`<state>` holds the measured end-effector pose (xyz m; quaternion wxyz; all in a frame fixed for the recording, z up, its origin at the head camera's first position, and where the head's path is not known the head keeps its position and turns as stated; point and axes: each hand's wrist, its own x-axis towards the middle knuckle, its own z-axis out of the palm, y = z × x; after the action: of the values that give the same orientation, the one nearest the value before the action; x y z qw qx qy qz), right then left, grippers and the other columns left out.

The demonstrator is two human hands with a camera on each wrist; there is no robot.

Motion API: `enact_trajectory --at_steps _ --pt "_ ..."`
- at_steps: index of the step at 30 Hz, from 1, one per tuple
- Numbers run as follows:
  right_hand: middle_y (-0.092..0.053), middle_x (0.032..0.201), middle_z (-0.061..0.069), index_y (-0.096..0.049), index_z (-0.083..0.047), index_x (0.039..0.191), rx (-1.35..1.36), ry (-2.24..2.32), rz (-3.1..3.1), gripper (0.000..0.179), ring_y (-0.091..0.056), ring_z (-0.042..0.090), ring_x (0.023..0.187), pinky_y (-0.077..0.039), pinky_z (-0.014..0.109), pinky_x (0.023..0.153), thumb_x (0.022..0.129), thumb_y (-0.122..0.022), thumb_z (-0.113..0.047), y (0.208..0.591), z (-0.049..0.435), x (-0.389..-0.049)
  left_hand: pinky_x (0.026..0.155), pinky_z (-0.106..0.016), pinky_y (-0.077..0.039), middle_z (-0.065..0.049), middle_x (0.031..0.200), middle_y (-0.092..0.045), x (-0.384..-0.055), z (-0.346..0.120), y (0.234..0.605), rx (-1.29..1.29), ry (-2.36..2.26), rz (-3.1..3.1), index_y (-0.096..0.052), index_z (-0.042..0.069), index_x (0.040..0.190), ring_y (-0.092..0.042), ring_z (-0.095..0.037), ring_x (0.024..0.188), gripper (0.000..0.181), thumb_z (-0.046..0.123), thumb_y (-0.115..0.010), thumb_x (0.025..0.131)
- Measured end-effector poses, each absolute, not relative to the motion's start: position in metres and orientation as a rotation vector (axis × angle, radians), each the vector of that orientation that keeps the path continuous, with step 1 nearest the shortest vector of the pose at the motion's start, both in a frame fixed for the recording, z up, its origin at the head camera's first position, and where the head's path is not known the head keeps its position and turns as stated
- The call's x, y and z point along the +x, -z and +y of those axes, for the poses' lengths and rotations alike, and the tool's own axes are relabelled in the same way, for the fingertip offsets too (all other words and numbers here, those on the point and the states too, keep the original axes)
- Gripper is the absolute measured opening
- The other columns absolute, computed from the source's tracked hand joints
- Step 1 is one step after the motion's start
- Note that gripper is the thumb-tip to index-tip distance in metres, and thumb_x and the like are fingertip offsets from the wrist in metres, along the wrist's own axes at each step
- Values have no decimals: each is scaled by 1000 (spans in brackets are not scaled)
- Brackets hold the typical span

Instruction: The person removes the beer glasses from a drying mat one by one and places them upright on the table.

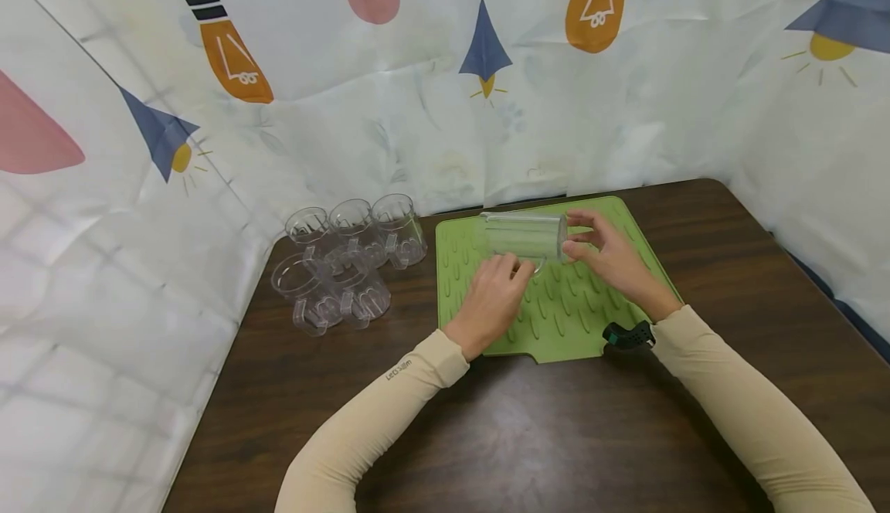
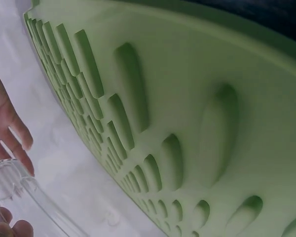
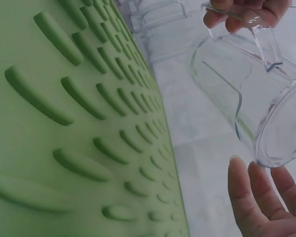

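Note:
A clear mug lies on its side in the air above a green ridged mat. My left hand pinches its handle, which points toward me; the right wrist view shows those left fingers at the handle. Around the mug's right end, my right hand holds its fingers spread. In the right wrist view these fingers are extended just below that end, and contact is hard to tell. Part of the mug shows at the lower left of the left wrist view.
Several clear mugs stand in two rows on the dark wooden table, left of the mat. A black strap with a small device is at the right wrist. Patterned white cloth hangs behind and at the sides.

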<state>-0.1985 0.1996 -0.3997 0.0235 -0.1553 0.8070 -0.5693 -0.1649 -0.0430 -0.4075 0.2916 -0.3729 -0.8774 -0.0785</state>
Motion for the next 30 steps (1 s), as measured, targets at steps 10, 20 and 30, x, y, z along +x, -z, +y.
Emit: enact_trajectory --at_steps 10,20,30 --pt "-42 158 15 -34 -15 158 -417 1821 2457 64 -54 32 135 -57 43 100 102 -66 -24 412 197 -201 69 -28 -49 -3 90 -60 -163 -41 410 -1002 149 -2352 -62 10 108 -58 -18 79 21 -6 -61 94" --pt "-43 155 13 -38 -26 156 -438 1857 2440 72 -53 22 130 -57 26 91 95 -77 -21 417 193 -203 74 -29 -55 -4 96 -65 -162 -42 412 -997 34 -2346 -65 10 114 -68 -19 90 23 -2 -62 95" --pt "-47 140 -3 -42 -16 151 -432 1968 2373 70 -56 10 118 -58 20 87 92 -79 -9 421 191 -206 79 -28 -56 -2 106 -70 -159 -40 413 -992 -98 -2323 -64 12 119 -69 -18 97 20 6 -60 101"
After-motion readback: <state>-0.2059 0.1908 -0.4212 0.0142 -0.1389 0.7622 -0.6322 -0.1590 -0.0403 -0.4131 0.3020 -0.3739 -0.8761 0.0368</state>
